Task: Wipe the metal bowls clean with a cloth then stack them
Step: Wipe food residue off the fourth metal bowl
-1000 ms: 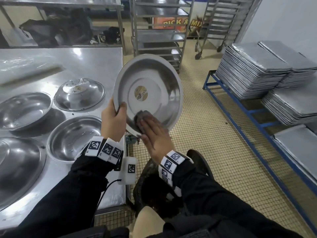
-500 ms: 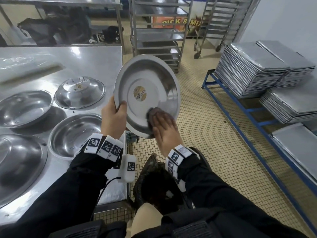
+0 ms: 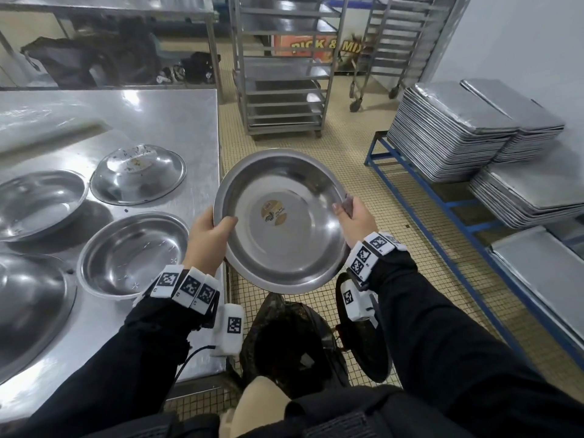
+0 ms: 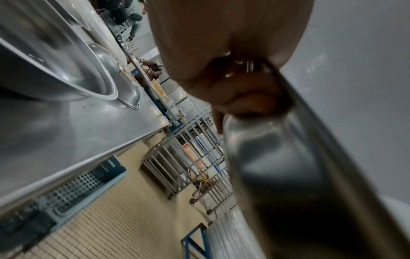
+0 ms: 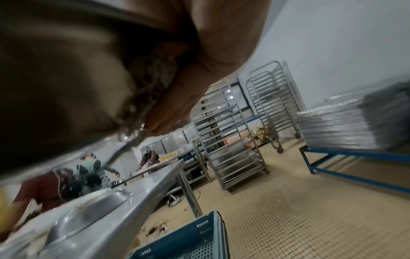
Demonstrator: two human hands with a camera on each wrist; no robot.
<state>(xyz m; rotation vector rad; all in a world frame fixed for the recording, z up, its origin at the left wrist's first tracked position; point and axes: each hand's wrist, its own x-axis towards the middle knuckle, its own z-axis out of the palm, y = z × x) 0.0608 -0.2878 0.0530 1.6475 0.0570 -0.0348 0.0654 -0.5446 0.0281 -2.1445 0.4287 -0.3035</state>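
Bowl: I hold it off the desk's right edge, over the floor.
Left hand: clamped on its left rim.
Right hand: pinching cloth against right rim.
Risk: slick metal could slip and drop.

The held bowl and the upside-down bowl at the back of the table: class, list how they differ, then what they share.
The held bowl is off the table, gripped by the left hand and right hand; the upside-down bowl rests on the table.
The held bowl shows its inside with a round sticker; the other shows a speckled underside.
Both are round, shiny metal.
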